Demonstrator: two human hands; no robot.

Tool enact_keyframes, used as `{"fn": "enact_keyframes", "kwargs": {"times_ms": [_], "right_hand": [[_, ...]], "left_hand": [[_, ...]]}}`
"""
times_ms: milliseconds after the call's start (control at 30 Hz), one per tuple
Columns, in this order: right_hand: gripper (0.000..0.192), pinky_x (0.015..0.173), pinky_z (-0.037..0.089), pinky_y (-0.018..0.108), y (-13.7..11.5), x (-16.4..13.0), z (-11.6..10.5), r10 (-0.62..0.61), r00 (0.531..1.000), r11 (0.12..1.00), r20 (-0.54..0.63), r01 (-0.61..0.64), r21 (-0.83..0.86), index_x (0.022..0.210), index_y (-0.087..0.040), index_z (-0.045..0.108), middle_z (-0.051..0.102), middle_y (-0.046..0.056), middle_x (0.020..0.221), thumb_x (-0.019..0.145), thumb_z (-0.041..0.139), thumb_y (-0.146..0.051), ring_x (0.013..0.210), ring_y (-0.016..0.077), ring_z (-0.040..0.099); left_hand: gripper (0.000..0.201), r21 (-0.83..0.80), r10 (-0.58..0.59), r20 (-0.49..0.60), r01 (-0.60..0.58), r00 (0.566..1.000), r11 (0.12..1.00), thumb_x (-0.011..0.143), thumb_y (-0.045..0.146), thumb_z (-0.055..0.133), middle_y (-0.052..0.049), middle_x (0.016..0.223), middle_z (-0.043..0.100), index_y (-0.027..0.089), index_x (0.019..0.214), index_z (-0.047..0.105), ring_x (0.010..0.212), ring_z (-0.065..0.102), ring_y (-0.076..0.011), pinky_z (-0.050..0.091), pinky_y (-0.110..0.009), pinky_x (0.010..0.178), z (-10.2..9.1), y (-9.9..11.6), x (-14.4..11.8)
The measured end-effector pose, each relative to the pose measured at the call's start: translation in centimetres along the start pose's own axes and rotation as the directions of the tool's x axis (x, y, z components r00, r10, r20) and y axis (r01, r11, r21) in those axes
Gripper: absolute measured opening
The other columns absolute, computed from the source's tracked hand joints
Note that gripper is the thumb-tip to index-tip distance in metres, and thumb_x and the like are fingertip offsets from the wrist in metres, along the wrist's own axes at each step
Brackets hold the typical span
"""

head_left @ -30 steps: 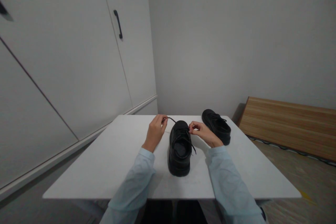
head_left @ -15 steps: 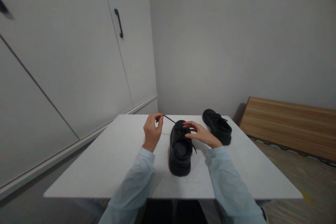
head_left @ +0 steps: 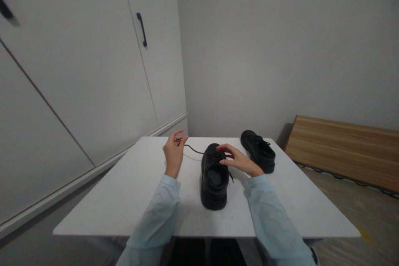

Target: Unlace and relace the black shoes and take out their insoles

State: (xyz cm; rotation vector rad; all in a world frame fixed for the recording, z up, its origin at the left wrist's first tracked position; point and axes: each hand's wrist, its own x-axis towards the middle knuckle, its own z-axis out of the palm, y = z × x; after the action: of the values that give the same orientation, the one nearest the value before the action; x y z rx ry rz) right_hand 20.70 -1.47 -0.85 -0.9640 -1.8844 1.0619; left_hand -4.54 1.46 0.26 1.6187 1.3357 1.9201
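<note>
A black lace-up shoe [head_left: 214,199] rests on the white table in front of me, toe pointing away. From its left side a thin black shoelace [head_left: 195,150] runs in a slack curve to my left hand [head_left: 174,151], whose thumb and fingers are pinched around its end. My right hand [head_left: 238,161] reaches over the shoe from the right, fingers and thumb curled on the lacing area; whether it also pinches a lace is hidden. Another lace end hangs down the shoe's right side.
A second black shoe [head_left: 258,151] lies at the table's back right. The white tabletop [head_left: 124,199] spreads out on both sides. Behind are a white cabinet with a dark handle [head_left: 141,29] and a grey wall. A wooden panel [head_left: 343,149] leans at the right.
My left hand has moved a little left, fingers lifted more. The lace, earlier nearly straight, now sags. My right hand and the shoe have barely moved.
</note>
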Motion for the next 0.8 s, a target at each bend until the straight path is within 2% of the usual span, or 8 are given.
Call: {"fn": "enact_keyframes", "kwargs": {"times_ms": [133,233,367,467,600,800], "right_hand": [[0.039,0.101,0.039,0.044,-0.4,-0.1,0.0,-0.021,1.000,0.999,0.010,0.022,-0.035,0.111,-0.025,0.060,0.058,0.006,0.120,0.075,0.069,-0.036,0.115,0.0241,0.052],[0.030,0.099,0.040,0.044,-0.4,0.1,0.0,-0.031,1.000,0.997,0.004,0.031,-0.072,0.103,-0.025,0.065,0.059,0.006,0.118,0.077,0.067,-0.040,0.115,0.0250,0.052],[0.028,0.095,0.043,0.039,-0.2,0.6,0.3,-0.053,0.998,0.994,-0.034,0.049,-0.097,0.093,-0.024,0.070,0.060,0.008,0.115,0.085,0.055,-0.046,0.114,0.0241,0.052],[0.036,0.094,0.042,0.038,0.0,0.9,0.7,-0.063,0.995,0.989,-0.077,0.052,-0.135,0.084,-0.022,0.073,0.062,0.008,0.110,0.088,0.049,-0.049,0.109,0.0235,0.055],[0.034,0.094,0.041,0.037,0.0,1.1,1.1,-0.061,0.991,0.985,-0.119,0.040,-0.170,0.079,-0.021,0.074,0.061,0.009,0.107,0.088,0.050,-0.045,0.106,0.0236,0.056],[0.028,0.094,0.040,0.037,0.0,1.2,1.3,-0.035,0.991,0.984,-0.129,0.012,-0.180,0.078,-0.022,0.075,0.061,0.008,0.108,0.086,0.050,-0.034,0.105,0.0229,0.056]], "left_hand": [[0.019,-0.027,-0.045,0.211,0.052,0.976,0.998,0.072,0.034,0.067,-0.002,0.072,0.068,0.016,0.075,0.065,0.067,0.063,-0.0134,0.047,-0.022,0.058,0.2,-0.1,0.0],[0.021,0.005,0.023,0.382,-0.027,0.924,1.000,0.073,0.037,0.068,-0.002,0.071,0.067,0.017,0.067,0.066,0.067,0.061,-0.0137,0.046,-0.023,0.060,0.7,0.1,-0.5],[0.023,0.050,0.098,0.530,-0.146,0.842,0.988,0.074,0.040,0.068,-0.003,0.071,0.065,0.018,0.068,0.069,0.068,0.058,-0.0138,0.045,-0.025,0.062,1.4,0.1,-1.3],[0.022,0.082,0.099,0.599,-0.184,0.795,0.979,0.077,0.038,0.067,-0.003,0.070,0.064,0.018,0.070,0.071,0.066,0.057,-0.0132,0.044,-0.025,0.062,1.8,0.1,-1.8],[0.019,0.102,0.095,0.653,-0.211,0.751,0.972,0.079,0.035,0.066,-0.003,0.071,0.064,0.018,0.072,0.072,0.068,0.058,-0.0132,0.043,-0.024,0.064,2.2,0.3,-2.2],[0.017,0.112,0.095,0.665,-0.225,0.740,0.968,0.079,0.033,0.066,-0.002,0.070,0.065,0.018,0.072,0.072,0.068,0.059,-0.0139,0.043,-0.025,0.065,2.3,0.5,-2.3]]}}
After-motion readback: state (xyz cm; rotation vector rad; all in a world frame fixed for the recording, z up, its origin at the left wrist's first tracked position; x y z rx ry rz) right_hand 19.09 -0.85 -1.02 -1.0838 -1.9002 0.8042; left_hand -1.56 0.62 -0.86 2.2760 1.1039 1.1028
